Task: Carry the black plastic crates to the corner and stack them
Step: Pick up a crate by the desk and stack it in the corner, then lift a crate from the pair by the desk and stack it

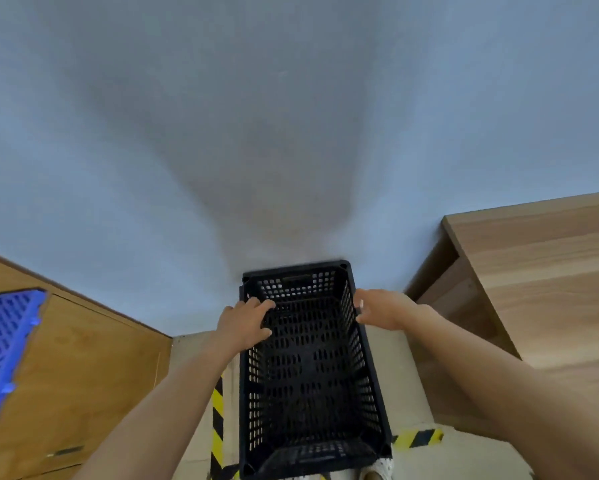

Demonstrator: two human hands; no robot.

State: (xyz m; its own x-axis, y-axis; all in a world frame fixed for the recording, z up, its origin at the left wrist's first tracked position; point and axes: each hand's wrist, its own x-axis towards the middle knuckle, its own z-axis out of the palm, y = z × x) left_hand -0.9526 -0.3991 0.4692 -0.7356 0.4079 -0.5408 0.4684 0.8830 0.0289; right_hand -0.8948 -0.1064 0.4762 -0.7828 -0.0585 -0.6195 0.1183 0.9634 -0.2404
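Two bare hands at the rim of a black plastic crate (308,368) standing against a pale wall.

The left hand (244,325) curls its fingers over the crate's 9 o'clock rim, grasping it; the right hand (383,310) lies spread against the 3 o'clock rim, not closed on it. The crate stands between yellow-and-black floor tape (217,420) at 9 o'clock and a wooden desk (547,271) at 2 o'clock. A blue crate (3,348) sits on a wooden cabinet (83,368) far to 9 o'clock.
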